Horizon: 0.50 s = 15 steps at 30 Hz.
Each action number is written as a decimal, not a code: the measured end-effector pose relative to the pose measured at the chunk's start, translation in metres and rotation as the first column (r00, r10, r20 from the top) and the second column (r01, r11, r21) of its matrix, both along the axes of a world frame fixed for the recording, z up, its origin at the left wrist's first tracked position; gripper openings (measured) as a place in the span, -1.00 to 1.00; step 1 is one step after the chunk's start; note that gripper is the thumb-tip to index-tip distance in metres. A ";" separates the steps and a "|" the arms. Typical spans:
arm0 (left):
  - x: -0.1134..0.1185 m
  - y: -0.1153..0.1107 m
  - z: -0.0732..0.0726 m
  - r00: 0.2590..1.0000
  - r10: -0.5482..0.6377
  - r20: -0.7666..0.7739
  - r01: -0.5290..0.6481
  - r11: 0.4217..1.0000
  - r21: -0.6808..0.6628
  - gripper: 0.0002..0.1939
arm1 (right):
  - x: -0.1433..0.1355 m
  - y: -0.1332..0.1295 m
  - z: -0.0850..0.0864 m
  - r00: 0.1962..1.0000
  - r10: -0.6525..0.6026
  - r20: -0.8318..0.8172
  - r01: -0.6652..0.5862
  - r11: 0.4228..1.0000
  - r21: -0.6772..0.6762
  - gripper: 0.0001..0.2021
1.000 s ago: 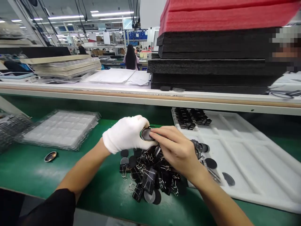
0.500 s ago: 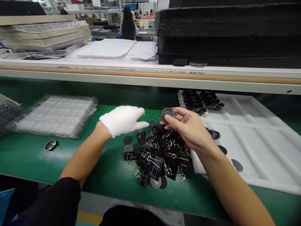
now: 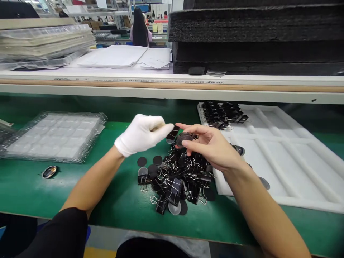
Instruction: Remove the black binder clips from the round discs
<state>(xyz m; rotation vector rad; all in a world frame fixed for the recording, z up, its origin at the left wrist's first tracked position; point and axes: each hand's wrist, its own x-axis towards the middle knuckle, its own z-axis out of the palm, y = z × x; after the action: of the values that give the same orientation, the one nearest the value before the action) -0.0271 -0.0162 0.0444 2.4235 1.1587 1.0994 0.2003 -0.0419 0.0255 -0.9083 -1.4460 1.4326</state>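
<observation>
My left hand (image 3: 146, 134), in a white glove, pinches a black binder clip (image 3: 172, 132) just left of my right hand. Bare, my right hand (image 3: 206, 143) holds a round dark disc (image 3: 184, 139) between thumb and fingers. Beneath both hands lies a pile of black binder clips (image 3: 174, 188) with silver wire handles. Loose black discs (image 3: 142, 161) and clear discs (image 3: 174, 208) lie around the pile's edge on the green table (image 3: 118, 211).
A white divided foam tray (image 3: 276, 139) at right carries rows of black clips (image 3: 220, 111). Clear plastic trays (image 3: 56, 136) are stacked at left, near a small round part (image 3: 49, 172). A shelf edge (image 3: 150, 91) crosses above the table.
My left hand has closed on a binder clip and lifted it toward the disc. My right hand has moved slightly down with the disc. The view has shifted a little right.
</observation>
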 end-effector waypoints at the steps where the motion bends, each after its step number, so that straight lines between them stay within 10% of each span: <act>1: 0.005 -0.005 0.000 0.999 -0.019 0.035 0.018 1.000 0.022 -0.50 | -0.001 -0.001 0.000 1.000 -0.001 0.003 0.001 1.000 0.022 -0.68; 15: 0.005 -0.004 -0.004 0.961 -0.100 -0.258 0.090 0.995 -0.052 -0.41 | 0.017 -0.011 0.010 0.957 0.046 0.287 -0.105 0.976 0.191 -0.83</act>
<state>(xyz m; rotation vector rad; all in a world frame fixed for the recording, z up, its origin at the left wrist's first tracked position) -0.0223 -0.0204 0.0400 2.6209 1.1102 0.7381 0.2172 -0.0527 0.0360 -0.9614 -1.8210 1.2157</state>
